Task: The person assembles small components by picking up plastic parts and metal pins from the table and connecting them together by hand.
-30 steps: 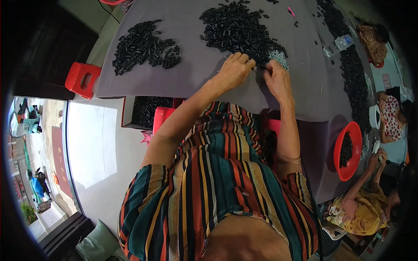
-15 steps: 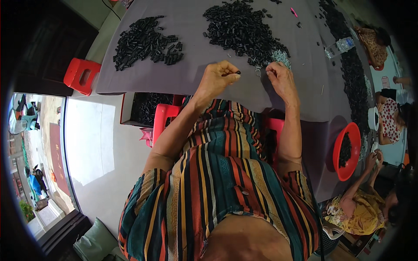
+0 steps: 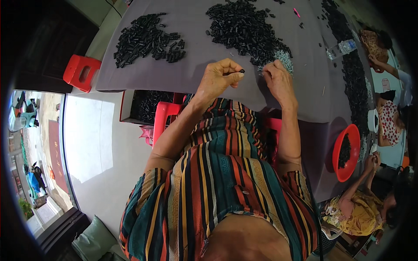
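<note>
Left hand [image 3: 215,79] pinches a black cylinder [image 3: 242,71] left of the pale-grey pile [image 3: 285,60]; right hand [image 3: 279,86], finger closure unclear, likely picks there; next needs precision.

The surface [image 3: 191,26] is plain grey. At top centre, the big pile [image 3: 241,28] is black, and so is the small pile [image 3: 146,41] at upper left; the bits [image 3: 285,61] beside the big one are pale blue-grey. The piece [image 3: 241,71] near the centre is black. Stripes of teal, rust, yellow, black and tan cover the shirt [image 3: 217,161]. Stool [image 3: 82,74], left, and bowl [image 3: 358,150], right: red. Pen [image 3: 296,12], upper right: pink. Lower right, a yellow floral top [image 3: 355,215]; above, a white one [image 3: 389,122] with red dots.
</note>
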Demonstrator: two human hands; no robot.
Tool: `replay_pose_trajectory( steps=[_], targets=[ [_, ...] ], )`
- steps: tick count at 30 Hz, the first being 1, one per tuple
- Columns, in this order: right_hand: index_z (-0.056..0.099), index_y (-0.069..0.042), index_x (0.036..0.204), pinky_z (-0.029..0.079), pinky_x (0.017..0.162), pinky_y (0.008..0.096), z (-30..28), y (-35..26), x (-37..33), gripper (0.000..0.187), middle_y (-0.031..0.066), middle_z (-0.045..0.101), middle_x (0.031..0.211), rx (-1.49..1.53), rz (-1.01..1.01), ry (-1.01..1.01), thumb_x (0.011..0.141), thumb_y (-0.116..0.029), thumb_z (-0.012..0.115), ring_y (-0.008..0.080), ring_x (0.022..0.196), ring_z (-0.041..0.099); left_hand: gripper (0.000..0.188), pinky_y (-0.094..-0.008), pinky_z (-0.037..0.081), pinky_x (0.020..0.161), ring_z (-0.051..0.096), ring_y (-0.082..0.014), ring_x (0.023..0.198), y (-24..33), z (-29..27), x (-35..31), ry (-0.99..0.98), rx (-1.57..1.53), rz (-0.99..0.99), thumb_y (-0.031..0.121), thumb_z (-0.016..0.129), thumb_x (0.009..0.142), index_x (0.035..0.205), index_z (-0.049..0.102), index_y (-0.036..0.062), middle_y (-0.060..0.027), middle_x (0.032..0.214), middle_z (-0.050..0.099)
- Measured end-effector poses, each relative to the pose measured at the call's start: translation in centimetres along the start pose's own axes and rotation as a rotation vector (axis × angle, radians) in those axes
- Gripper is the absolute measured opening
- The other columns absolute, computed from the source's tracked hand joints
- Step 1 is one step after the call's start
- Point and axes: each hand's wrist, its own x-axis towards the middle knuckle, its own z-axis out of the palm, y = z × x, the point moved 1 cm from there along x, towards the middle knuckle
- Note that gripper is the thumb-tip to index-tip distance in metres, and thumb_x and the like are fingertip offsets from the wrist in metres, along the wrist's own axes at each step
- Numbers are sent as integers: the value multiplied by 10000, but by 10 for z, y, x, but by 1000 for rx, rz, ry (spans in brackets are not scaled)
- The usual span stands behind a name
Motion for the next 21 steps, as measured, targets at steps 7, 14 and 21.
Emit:
replay_pose_trajectory(
  steps=[7, 14, 21],
  targets=[
    [510, -41, 825, 438, 623, 402, 15, -1, -2, 97, 114, 536, 789, -20, -33, -59, 750, -16, 566, 343, 733, 547, 92, -227, 460, 633, 548, -94, 643, 14, 10, -11, -79, -82, -30, 26, 619, 796, 877, 581, 4, -25, 718, 585],
    [528, -25, 824, 466, 575, 295, -3, -16, 5, 72, 81, 558, 740, 397, 215, -33, 767, -7, 568, 180, 623, 564, 104, -229, 473, 675, 575, -105, 697, 26, 16, -21, -108, -117, 6, 35, 625, 800, 889, 579, 8, -31, 769, 594],
    [574, -11, 868, 434, 599, 198, -22, -38, 3, 69, 13, 571, 793, 1321, 129, 9, 830, -64, 596, 64, 648, 505, 117, -222, 459, 647, 564, -101, 673, 25, 20, -23, -104, -136, 11, 58, 630, 806, 894, 578, 2, -39, 752, 595]
  ],
)
